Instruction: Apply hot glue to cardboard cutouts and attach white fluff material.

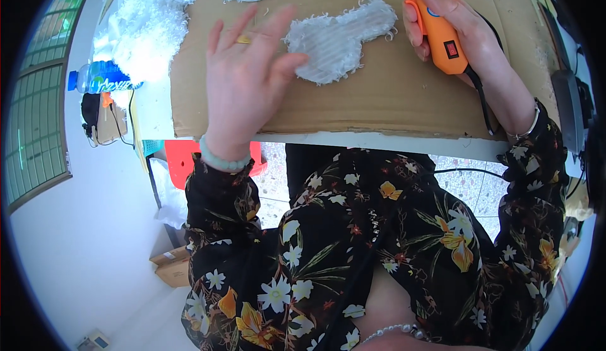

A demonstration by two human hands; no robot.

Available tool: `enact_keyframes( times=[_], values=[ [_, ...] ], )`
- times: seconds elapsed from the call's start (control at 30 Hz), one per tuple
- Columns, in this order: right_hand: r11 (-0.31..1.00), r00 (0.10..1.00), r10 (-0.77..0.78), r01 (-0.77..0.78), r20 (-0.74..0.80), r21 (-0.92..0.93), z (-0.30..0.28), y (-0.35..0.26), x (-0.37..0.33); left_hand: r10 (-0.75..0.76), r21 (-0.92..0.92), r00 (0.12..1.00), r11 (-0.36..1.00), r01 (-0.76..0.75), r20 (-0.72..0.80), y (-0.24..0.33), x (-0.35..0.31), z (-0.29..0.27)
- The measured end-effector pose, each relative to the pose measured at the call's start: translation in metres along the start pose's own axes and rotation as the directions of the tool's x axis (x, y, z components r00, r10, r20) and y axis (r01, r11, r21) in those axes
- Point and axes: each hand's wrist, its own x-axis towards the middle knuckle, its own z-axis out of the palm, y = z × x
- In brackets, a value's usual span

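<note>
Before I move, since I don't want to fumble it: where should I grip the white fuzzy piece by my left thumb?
Probably by the broad lobe of the white piece, pinched from the left: it lies flat, its narrow arm points toward the orange glue gun in your right hand, and your left hand has its thumb by the lobe's edge.

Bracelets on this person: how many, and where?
2: a pale green beaded bracelet on the left wrist, and a thin silver-coloured bracelet on the wrist of the right hand, which holds an orange glue gun. Others may be hidden.
</note>
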Motion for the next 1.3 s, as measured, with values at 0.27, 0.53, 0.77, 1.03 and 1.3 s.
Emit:
enact_keyframes(
  times=[0.27, 0.53, 0.77, 1.03, 1.3],
  values=[
    [1.0, 1.0, -0.012, 0.012, 0.013, -0.011, 0.003, -0.002, -0.001, -0.272, -0.272, 0.96, 0.921, 0.278, 0.06, 0.027, -0.049, -0.012],
    [0.999, 1.0, 0.002, -0.003, 0.028, 0.041, -0.007, 0.016, 0.021, -0.251, -0.336, 0.968, 0.91, 0.243, 0.018, 0.05, -0.049, 0.004],
    [0.999, 1.0, -0.014, 0.013, 0.009, 0.044, 0.007, 0.001, 0.005, -0.171, -0.192, 0.981, 0.964, 0.185, 0.09, 0.049, -0.043, 0.001],
    [0.999, 1.0, -0.027, 0.027, 0.006, 0.04, 0.001, 0.004, 0.004, -0.14, -0.206, 0.989, 0.968, 0.146, 0.046, 0.046, -0.029, 0.008],
    [0.998, 0.999, -0.015, 0.013, 0.029, 0.062, 0.003, 0.003, 0.004, -0.362, -0.51, 0.927, 0.819, 0.264, -0.101, 0.038, -0.044, 0.007]
  ],
)
